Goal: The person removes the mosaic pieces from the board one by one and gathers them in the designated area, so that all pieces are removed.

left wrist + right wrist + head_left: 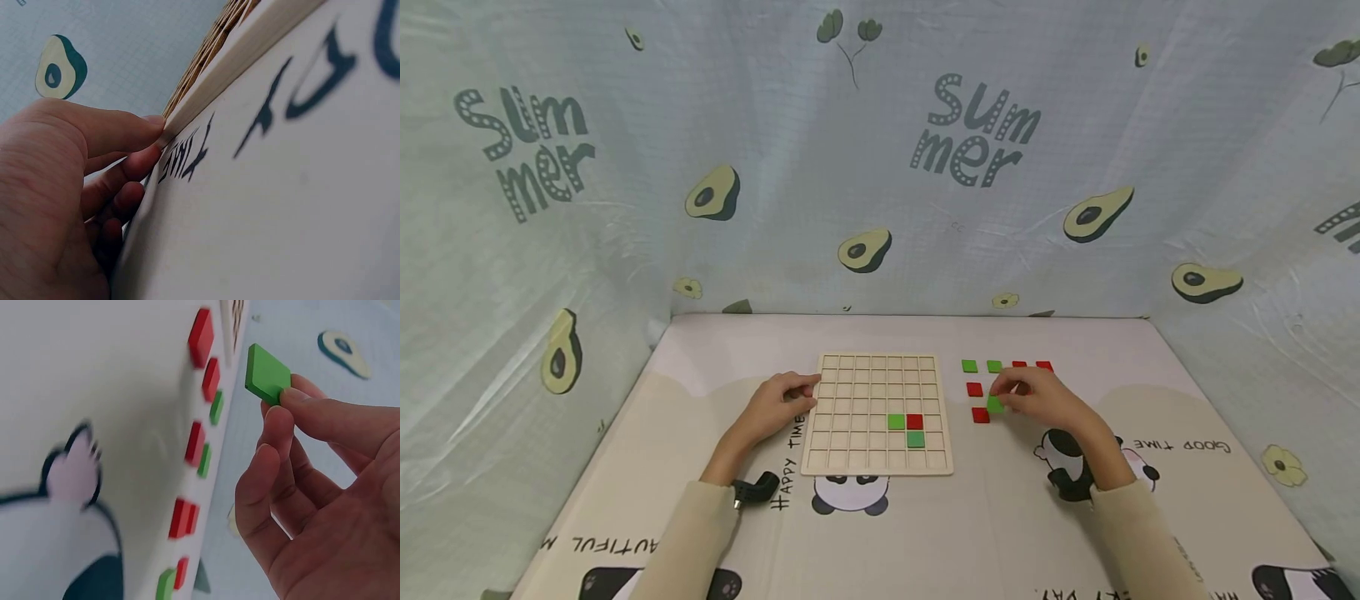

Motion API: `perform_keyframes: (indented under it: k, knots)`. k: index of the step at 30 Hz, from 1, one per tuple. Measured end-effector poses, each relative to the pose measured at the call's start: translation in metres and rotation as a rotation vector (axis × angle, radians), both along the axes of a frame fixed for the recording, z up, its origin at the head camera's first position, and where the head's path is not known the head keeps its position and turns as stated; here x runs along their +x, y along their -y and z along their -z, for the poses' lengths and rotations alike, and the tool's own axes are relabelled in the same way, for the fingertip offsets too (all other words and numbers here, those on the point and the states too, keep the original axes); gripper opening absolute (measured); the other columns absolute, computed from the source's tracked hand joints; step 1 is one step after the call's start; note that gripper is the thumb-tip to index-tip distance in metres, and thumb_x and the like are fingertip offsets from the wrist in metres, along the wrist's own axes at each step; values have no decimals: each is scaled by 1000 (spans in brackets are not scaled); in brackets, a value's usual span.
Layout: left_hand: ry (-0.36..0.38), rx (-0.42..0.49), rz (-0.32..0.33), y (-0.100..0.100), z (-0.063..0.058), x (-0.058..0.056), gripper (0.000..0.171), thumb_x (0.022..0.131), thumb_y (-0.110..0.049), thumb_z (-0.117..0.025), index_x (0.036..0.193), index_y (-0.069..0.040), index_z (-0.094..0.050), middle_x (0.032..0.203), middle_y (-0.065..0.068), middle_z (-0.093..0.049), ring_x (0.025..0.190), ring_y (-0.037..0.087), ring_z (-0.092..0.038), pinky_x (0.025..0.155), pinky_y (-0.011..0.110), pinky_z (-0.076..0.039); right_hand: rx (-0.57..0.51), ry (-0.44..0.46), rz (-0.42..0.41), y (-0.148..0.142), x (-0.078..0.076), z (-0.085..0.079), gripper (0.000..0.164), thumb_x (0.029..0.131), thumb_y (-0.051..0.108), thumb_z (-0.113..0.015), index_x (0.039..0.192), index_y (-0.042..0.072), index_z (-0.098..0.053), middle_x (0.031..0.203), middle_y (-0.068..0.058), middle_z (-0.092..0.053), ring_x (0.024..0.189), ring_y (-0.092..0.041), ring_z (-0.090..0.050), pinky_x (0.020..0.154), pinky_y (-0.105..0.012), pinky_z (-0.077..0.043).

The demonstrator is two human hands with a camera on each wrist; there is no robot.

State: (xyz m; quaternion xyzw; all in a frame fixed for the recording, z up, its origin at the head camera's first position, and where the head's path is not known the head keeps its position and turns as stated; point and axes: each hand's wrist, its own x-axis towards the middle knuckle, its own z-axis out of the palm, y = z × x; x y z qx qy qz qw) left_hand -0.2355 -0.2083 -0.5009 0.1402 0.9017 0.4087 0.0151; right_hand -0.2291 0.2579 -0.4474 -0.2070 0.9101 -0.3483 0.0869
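Observation:
A light wooden grid board (850,400) lies on the table. It bears two green tiles, one of them this left green tile (897,422), and a red tile (914,422). My left hand (780,402) is at the board's left edge; in the left wrist view its thumb and finger hold the rim (231,65). To the right of the board, my right hand (1037,398) pinches a green square tile (267,374) between thumb and fingers, raised above the table. Loose red and green tiles lie around that hand, including a green one (970,366) and a red one (981,415).
The tablecloth has panda prints, such as the panda face (850,493) below the board, and lettering. Patterned curtains (865,167) with avocado prints enclose the table at the back and both sides. A black strap device (756,488) sits on the left wrist.

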Motion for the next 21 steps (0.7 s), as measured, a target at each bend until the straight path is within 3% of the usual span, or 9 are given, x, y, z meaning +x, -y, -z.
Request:
perform_keyframes:
  k: [11, 21]
  knots:
    - [-1, -4, -10, -1, -1, -1, 46, 95, -17, -72, 139, -6, -66, 100, 2, -66, 92, 17, -55, 85, 32, -45, -7, 67, 27, -25, -2, 8, 12, 98, 7, -65, 107, 8, -73, 92, -6, -67, 76, -18, -60, 67, -27, -53]
    - [-9, -12, -6, -1, -1, 1, 46, 95, -17, -72, 139, -6, -65, 100, 2, -67, 92, 17, -55, 86, 34, -45, -25, 112, 37, -26, -3, 16, 15, 98, 3, -62, 107, 7, -72, 94, -7, -66, 77, -19, -58, 67, -28, -52]
